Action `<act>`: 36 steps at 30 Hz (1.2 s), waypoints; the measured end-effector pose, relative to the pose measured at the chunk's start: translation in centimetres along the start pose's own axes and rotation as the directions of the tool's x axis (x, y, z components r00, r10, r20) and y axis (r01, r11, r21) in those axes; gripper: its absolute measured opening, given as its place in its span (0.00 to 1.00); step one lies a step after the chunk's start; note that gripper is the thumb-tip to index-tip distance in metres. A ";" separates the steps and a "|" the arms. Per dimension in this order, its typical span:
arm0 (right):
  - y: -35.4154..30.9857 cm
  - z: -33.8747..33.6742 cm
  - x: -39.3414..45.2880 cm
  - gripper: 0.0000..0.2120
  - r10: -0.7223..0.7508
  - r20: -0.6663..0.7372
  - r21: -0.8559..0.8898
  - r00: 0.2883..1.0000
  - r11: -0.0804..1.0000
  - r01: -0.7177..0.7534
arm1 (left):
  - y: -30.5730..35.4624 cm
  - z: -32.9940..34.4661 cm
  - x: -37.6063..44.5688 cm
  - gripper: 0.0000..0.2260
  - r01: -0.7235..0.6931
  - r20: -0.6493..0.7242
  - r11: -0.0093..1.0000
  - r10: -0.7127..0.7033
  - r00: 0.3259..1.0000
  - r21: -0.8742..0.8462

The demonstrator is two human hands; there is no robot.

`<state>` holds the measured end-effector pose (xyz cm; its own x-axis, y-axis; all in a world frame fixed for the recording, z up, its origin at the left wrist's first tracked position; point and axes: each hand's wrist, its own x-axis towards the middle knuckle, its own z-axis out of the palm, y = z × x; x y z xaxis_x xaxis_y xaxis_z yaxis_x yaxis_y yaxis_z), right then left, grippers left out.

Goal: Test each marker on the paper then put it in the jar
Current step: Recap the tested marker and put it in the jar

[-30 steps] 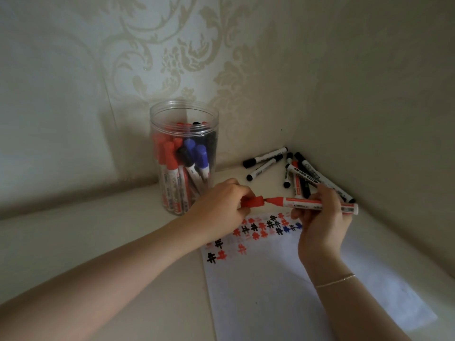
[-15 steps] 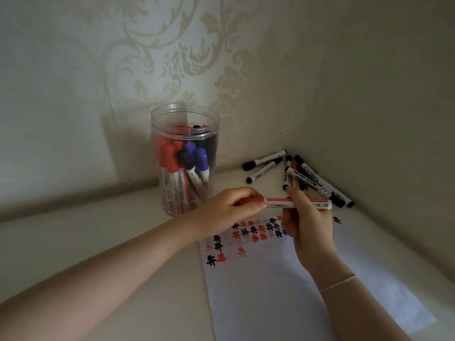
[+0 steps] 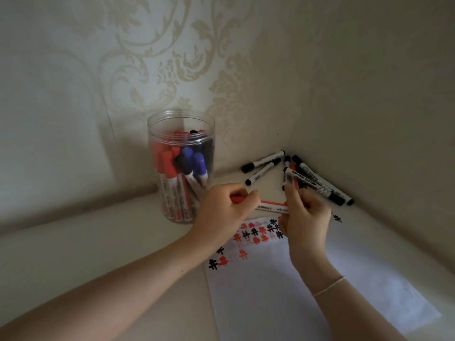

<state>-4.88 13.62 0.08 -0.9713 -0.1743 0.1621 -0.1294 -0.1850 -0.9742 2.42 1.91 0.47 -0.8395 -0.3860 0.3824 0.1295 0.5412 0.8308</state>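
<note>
A red marker (image 3: 269, 206) lies level between both hands, above the top edge of the white paper (image 3: 283, 291). My left hand (image 3: 225, 212) grips its red cap end. My right hand (image 3: 305, 214) holds the other end of the barrel with curled fingers. The cap sits on the marker. Red, black and blue test marks (image 3: 256, 233) run along the paper's top. The clear plastic jar (image 3: 181, 166) stands open to the left, behind my left hand, holding several red, blue and black markers.
Several loose markers (image 3: 307, 179), mostly black-capped, lie in the corner where the two patterned walls meet, just beyond my right hand. The surface is a pale shelf or table (image 3: 86, 242) bounded by walls at the back and right.
One second ago the cap was off in my left hand, apart from the red tip. The hands have come together and the cap is now on the marker.
</note>
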 end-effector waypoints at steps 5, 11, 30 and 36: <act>-1.4 0.0 -0.4 0.17 0.161 0.059 0.168 0.985 0.971 -0.169 | 2.3 -1.2 0.6 0.13 -0.105 0.017 0.992 0.104 0.994 0.070; -3.5 1.9 0.0 0.09 0.259 0.242 0.402 0.935 0.850 -0.340 | 7.7 -4.1 2.2 0.07 -0.331 -0.054 0.936 0.338 0.939 0.118; 1.5 6.2 8.9 0.16 0.231 0.653 -0.562 0.721 -0.489 0.667 | 8.0 -12.9 7.0 0.10 -0.070 -0.271 0.794 0.287 0.919 0.603; 1.5 6.5 9.5 0.10 0.082 0.857 -0.431 0.509 -0.428 0.795 | 8.1 -12.9 7.1 0.11 -0.124 -0.248 0.813 0.314 0.916 0.569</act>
<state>-12.97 5.38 1.21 -0.3334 -0.9328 0.1372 -0.8025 0.3571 0.4780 4.30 -6.08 15.09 -0.5975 -0.3693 0.7117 -0.0903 0.9130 0.3979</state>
